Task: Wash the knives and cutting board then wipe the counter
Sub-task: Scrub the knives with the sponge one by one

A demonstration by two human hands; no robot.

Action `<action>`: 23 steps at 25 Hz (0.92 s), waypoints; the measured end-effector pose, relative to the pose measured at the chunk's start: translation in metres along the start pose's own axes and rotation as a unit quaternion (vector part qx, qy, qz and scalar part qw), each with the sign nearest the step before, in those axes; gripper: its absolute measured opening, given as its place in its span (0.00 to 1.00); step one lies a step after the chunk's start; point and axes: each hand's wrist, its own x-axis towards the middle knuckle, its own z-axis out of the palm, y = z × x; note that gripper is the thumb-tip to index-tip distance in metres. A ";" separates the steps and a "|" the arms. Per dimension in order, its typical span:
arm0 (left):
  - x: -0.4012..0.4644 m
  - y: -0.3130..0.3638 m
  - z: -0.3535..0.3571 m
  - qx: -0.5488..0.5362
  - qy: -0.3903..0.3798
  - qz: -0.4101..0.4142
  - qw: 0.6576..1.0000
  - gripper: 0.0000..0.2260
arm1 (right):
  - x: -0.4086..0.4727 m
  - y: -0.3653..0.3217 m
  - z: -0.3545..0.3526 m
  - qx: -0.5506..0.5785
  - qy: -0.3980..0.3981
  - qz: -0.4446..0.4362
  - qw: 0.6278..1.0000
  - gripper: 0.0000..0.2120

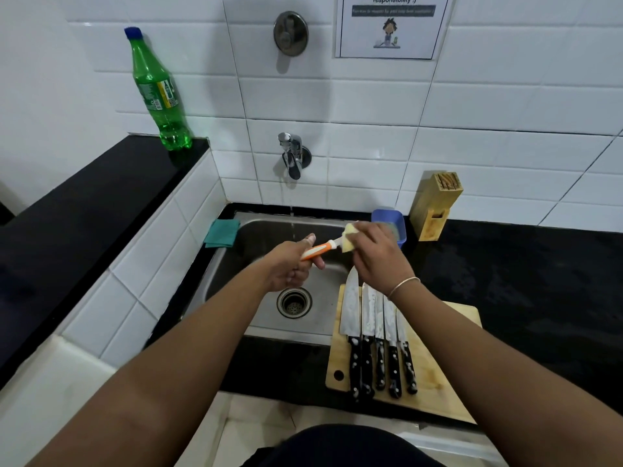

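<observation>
Over the sink (236, 264), the left hand (290, 267) keeps a closed grip on an orange-handled knife (318, 249) while the right hand (374, 254) pinches a sponge (349, 239) around its blade — drips fall into the basin — and five soapy knives (377, 335) wait on the cutting board (435, 375) on the surface.

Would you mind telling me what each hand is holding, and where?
Left hand holds the orange-handled knife by its handle; right hand wraps a yellow sponge around its blade.
</observation>
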 end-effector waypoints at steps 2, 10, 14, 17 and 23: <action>0.000 0.000 -0.004 -0.022 -0.036 -0.035 0.999 0.29 | 0.002 -0.006 0.001 0.002 0.006 0.025 1.000 0.13; -0.008 -0.001 -0.003 0.048 0.002 -0.031 0.998 0.27 | -0.001 0.003 -0.002 0.010 -0.022 0.076 0.997 0.11; -0.014 -0.003 0.008 0.171 0.099 0.032 0.980 0.17 | 0.010 -0.010 0.001 0.075 0.038 0.171 0.982 0.13; -0.017 -0.006 0.012 0.205 0.077 0.089 0.972 0.11 | 0.017 -0.025 0.006 0.065 -0.001 0.113 0.991 0.11; -0.020 -0.007 0.015 0.259 0.089 0.174 0.946 0.07 | 0.019 -0.012 0.001 0.001 -0.043 0.196 0.980 0.07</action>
